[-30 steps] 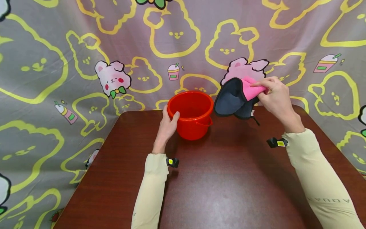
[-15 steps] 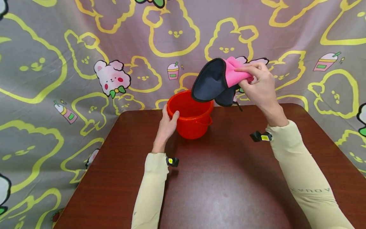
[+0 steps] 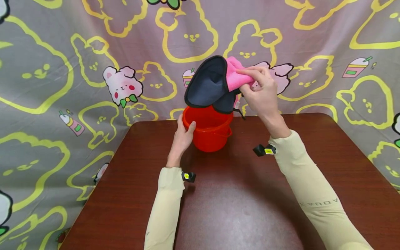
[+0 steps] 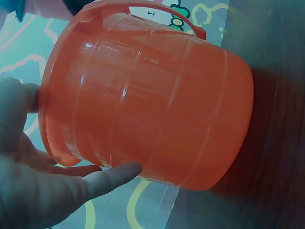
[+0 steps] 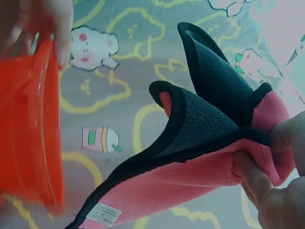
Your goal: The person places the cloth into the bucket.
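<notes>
A red plastic bucket [image 3: 210, 139] stands upright on the table near its far edge. My left hand [image 3: 184, 134] grips the bucket's left rim; in the left wrist view its fingers reach the rim and one digit lies along the ribbed wall of the bucket [image 4: 152, 105]. My right hand [image 3: 261, 91] pinches a bunched two-sided cloth [image 3: 206, 85], dark grey on one face and pink on the other, with black edging. The cloth hangs over the bucket's opening and overlaps its back rim. From the right wrist, a white label shows on the pink side of the cloth [image 5: 190, 171].
The dark brown wooden table [image 3: 218, 194] reaches back to a grey patterned curtain [image 3: 150, 38] that hangs behind it and along the left side. The bucket's thin red handle [image 3: 225, 133] hangs down at its right front.
My right hand has carried the cloth leftward and up, from right of the bucket to above its opening. The left hand and the bucket have stayed in place.
</notes>
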